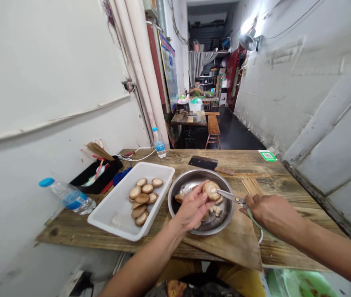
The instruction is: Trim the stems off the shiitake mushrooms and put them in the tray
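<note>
My left hand (196, 205) grips a mushroom (211, 190) with its pale underside turned up, above a round steel bowl (175, 206). In my right hand (265, 210) is a pair of scissors (231, 197), whose blade tips touch the mushroom near its stem. Inside the bowl lie several cut stems (216, 210) and more mushrooms, partly hidden by my left hand. To the left, a white plastic tray (110, 218) carries several mushroom caps (142, 199), some with the underside up.
A cutting board (240, 243) lies under the bowl. Behind it are a cleaver (202, 162) and wooden skewers (252, 185). Water bottles (159, 144) and a black box of sticks (92, 181) stand left. A person (196, 87) sits at a far table.
</note>
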Demonstrator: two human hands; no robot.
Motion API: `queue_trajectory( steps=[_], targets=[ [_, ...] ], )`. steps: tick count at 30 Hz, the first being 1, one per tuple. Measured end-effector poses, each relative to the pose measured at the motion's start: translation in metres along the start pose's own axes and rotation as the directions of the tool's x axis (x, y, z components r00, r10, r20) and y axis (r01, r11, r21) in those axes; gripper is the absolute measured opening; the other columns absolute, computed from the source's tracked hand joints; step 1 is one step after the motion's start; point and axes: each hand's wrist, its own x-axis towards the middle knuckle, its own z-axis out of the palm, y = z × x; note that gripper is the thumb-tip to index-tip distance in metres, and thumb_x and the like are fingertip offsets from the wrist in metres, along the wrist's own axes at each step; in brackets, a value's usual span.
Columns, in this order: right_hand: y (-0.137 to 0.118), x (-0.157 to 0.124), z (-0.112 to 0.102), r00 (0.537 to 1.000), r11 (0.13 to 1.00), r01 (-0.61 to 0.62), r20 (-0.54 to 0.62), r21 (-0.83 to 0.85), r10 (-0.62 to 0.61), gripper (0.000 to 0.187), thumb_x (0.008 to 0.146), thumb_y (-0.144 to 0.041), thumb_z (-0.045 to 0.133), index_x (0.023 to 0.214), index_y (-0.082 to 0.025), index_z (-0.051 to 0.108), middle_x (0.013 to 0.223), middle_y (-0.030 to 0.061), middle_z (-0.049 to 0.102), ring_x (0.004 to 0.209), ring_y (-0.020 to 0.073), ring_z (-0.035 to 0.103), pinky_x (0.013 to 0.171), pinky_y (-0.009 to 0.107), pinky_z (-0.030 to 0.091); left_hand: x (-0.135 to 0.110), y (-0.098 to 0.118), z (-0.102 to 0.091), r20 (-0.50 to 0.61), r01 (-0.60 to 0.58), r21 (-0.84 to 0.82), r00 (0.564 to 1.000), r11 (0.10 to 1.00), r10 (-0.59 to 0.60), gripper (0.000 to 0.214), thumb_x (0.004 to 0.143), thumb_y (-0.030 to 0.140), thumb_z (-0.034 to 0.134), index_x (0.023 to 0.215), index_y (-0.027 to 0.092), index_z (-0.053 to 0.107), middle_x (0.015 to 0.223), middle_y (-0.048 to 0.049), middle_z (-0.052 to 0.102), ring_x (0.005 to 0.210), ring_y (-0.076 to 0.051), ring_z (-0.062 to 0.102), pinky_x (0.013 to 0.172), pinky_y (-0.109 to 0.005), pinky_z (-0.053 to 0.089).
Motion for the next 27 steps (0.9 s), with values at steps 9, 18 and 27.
queue_trajectory(
  steps=[9,18,27],
  targets=[
    [0.008,-0.003,0.002,0.991,0.937,-0.13,0.058,0.325,0.118,0.03,0.088,-0.043,0.042,0.082,-0.019,0.06,0.068,0.0045,0.063,0.058,0.0168,0.061,0.049,0.025,0.033,0.002,0.012,-0.014,-0.067,-0.166,0.156,0.982,0.974,0.178,0.064,0.063,0.012,0.074,0.122,0.021,0.051,0.12,-0.0069,0.055,0.113,-0.019,0.05,0.103,-0.032,0.032],
    [-0.019,-0.001,-0.011,0.972,0.883,-0.234,0.094,0.406,0.215,0.037,0.087,-0.051,0.041,0.092,-0.02,0.061,0.08,0.0076,0.067,0.066,0.0192,0.064,0.055,0.026,0.041,0.006,0.019,-0.002,0.026,-0.369,0.419,0.918,0.83,0.395,0.059,0.064,0.011,0.072,0.116,0.025,0.049,0.133,-0.0086,0.046,0.118,-0.022,0.046,0.101,-0.034,0.034],
    [-0.022,0.002,-0.011,0.98,0.942,-0.199,0.032,0.271,0.198,0.039,0.088,-0.053,0.038,0.093,-0.019,0.057,0.075,0.0042,0.062,0.063,0.0193,0.063,0.051,0.027,0.036,0.001,0.017,0.003,0.067,-0.339,0.486,0.934,0.806,0.352,0.068,0.068,0.009,0.068,0.13,0.023,0.045,0.136,-0.0081,0.045,0.119,-0.023,0.046,0.101,-0.03,0.035]
  ],
)
